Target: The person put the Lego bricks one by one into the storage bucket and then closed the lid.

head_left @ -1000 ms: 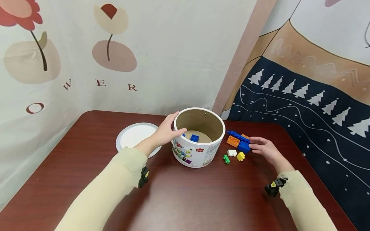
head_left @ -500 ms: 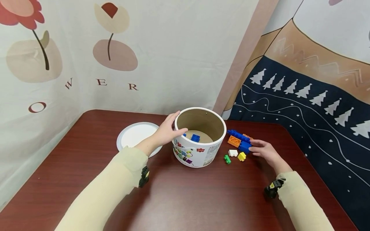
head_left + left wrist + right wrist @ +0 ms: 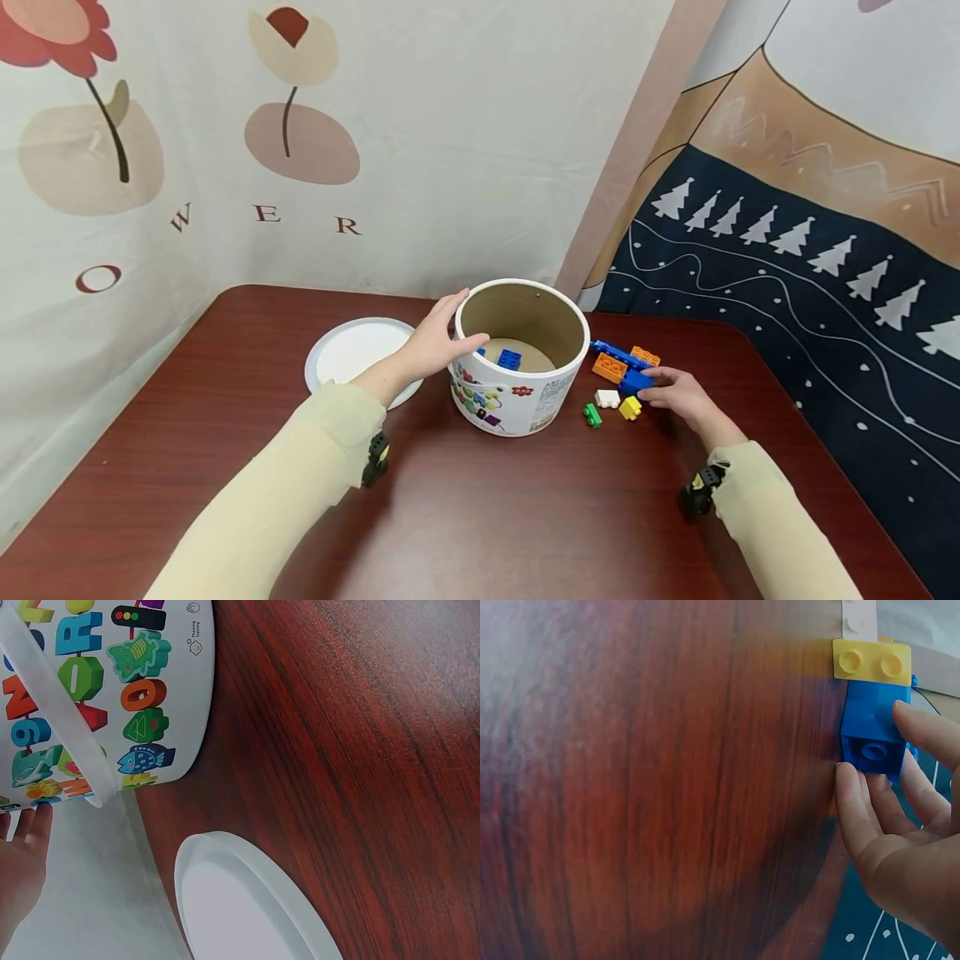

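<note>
A white bucket (image 3: 510,358) with printed pictures stands at the back middle, a blue brick (image 3: 509,359) inside it. My left hand (image 3: 431,343) rests spread on the bucket's left rim, fingers fairly straight and thumb across the edge. The bucket's printed side also fills a corner of the left wrist view. Right of the bucket, my right hand (image 3: 686,402) pinches a blue brick (image 3: 875,712) between thumb and fingers. Against that brick lie an orange brick (image 3: 609,367) and a long blue piece (image 3: 618,353). Whether these are joined I cannot tell.
A white round lid (image 3: 360,354) lies left of the bucket. Small white (image 3: 607,398), yellow (image 3: 630,407) and green (image 3: 592,415) bricks lie in front of the pile, with another orange brick (image 3: 645,356) behind. A printed curtain (image 3: 420,167) hangs behind the table (image 3: 525,517).
My right hand has moved slightly left and closed its fingers onto the blue brick. The left hand stays on the bucket. The whole view has shifted a little.
</note>
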Motion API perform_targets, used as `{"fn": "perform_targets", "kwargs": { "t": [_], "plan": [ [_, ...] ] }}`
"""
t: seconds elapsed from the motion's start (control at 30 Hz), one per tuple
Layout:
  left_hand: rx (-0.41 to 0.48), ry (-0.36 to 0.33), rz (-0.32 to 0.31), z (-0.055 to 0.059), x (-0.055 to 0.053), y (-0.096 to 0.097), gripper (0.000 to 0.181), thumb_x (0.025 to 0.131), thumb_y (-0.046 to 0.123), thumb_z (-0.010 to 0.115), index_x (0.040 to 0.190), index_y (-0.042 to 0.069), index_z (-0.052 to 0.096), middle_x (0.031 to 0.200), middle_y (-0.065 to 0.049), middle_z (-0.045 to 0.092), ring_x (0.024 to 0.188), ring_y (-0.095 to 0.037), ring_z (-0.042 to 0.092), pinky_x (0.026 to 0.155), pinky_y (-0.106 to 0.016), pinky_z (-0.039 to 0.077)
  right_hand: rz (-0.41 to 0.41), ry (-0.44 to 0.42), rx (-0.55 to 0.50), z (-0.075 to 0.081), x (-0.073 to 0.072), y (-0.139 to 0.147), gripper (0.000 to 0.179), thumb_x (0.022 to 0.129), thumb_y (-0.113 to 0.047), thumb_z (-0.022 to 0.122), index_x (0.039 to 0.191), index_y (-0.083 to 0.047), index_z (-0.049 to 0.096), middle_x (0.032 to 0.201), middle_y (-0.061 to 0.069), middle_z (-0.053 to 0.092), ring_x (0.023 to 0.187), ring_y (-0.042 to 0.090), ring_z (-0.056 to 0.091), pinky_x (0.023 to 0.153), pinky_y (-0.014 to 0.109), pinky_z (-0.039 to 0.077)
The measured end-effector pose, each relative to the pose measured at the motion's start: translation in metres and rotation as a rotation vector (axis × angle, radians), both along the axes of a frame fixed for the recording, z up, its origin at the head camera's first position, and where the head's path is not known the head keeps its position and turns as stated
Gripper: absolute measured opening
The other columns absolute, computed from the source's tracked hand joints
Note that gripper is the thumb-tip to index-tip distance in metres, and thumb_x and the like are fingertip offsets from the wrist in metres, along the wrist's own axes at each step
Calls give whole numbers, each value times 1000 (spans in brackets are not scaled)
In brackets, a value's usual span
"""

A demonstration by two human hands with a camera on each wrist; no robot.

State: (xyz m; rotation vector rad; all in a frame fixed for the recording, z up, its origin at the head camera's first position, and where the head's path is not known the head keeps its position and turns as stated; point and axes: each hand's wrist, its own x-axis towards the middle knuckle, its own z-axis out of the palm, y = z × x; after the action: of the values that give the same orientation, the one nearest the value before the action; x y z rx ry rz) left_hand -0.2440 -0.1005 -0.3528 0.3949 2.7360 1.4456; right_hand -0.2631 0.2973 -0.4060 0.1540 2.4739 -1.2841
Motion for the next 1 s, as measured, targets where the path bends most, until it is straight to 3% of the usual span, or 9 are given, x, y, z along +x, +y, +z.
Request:
{"fn": "perform_targets", "kwargs": {
  "t": [0.37, 0.83, 1.0],
  "plan": [
    [7, 2, 3, 0, 0, 1, 84, 84, 34, 67, 150, 11, 20, 152, -11, 24, 137, -30, 31, 108, -50, 34, 11, 30, -48, 10, 4, 0, 59, 90, -20, 61, 138, 6, 37, 140, 30, 34, 91, 10, 57, 89, 30, 53],
    [0, -6, 7, -1, 1, 0, 84, 84, 34, 66, 150, 13, 19, 153, -11, 23, 138, -30, 30, 108, -49, 35, 63, 126, -89, 43, 6, -8, 56, 92, -21, 58, 138, 5, 37, 140, 28, 38, 100, 15, 58, 101, 43, 44],
    [2, -8, 6, 0, 1, 1, 85, 84, 34, 66, 150, 13, 18, 153, -11, 23, 138, -30, 30, 108, -49, 35, 81, 147, -79, 55, 8, -12, 56, 93, -22, 57, 138, 4, 38, 138, 27, 40, 107, 22, 57, 97, 34, 48]
  ]
}}
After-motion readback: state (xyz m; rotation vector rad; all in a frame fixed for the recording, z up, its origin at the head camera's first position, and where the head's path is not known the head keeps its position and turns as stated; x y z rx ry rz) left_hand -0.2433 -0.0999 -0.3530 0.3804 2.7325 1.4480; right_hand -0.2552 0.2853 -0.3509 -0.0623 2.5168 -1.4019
